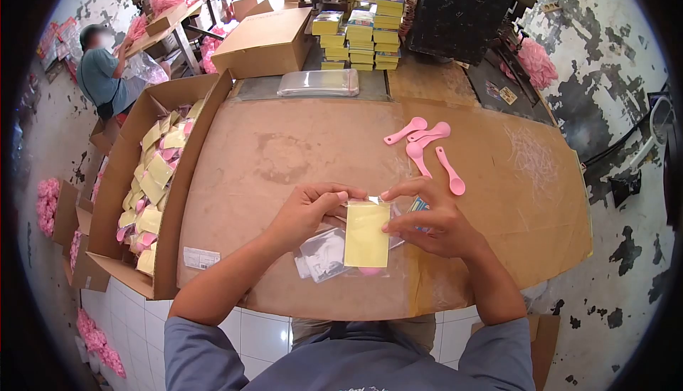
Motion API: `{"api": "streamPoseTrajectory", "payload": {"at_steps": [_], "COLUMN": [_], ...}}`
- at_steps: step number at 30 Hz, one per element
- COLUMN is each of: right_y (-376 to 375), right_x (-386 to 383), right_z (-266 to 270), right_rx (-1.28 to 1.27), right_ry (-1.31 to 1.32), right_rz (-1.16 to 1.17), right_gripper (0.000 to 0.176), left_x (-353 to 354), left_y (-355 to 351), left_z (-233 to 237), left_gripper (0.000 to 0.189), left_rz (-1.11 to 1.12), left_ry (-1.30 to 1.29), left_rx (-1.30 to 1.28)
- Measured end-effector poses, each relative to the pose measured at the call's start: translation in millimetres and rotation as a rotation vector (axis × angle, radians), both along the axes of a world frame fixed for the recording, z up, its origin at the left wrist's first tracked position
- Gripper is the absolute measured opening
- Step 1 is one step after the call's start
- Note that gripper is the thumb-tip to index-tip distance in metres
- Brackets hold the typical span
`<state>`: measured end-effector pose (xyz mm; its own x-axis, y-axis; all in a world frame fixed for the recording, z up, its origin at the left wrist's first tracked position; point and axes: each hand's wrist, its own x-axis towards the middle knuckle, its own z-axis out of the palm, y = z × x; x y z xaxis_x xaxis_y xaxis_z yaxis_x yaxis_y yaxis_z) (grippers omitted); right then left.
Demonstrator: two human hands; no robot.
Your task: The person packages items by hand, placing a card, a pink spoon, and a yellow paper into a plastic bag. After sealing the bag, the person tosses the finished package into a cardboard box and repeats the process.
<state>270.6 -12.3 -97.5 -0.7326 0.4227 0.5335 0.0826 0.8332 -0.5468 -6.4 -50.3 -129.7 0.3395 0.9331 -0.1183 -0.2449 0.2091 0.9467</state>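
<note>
In the middle of the table I hold a clear plastic bag with a yellow card (367,238) in it. A bit of pink shows through the plastic below the card. My left hand (313,209) pinches the bag's top left corner between thumb and fingers. My right hand (435,224) grips its top right edge, fingers bent. Under my hands lie loose clear plastic bags (329,254). A blue printed card (418,209) is partly hidden behind my right hand. Farther off, several pink measuring spoons (431,135) lie on the cardboard.
At the left stands an open carton (167,270) full of packed yellow-and-pink bags. A closed carton (262,39), a clear plastic pack (318,83) and stacks of yellow cards (361,35) sit at the back. A black machine (459,14) stands back right. Another person (103,71) sits far left.
</note>
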Motion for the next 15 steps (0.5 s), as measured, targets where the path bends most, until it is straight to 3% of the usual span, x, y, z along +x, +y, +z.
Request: {"api": "streamPoseTrajectory", "payload": {"at_steps": [6, 13, 15], "right_y": [-3, -7, -6], "right_x": [-4, -8, -8], "right_z": [-3, -9, -12], "right_rx": [0.034, 0.006, 0.056], "right_ry": [-0.042, 0.019, 0.043], "right_rz": [-0.050, -0.225, -0.274], "right_gripper": [0.019, 0.015, 0.014], "left_x": [-3, 10, 15], "left_y": [0, -4, -9], "left_z": [-2, 1, 2], "left_gripper": [0.042, 0.099, 0.102], "left_rz": [-0.071, -0.148, -0.173], "left_ry": [0.019, -0.075, -0.072], "left_rx": [0.039, 0.170, 0.051]}}
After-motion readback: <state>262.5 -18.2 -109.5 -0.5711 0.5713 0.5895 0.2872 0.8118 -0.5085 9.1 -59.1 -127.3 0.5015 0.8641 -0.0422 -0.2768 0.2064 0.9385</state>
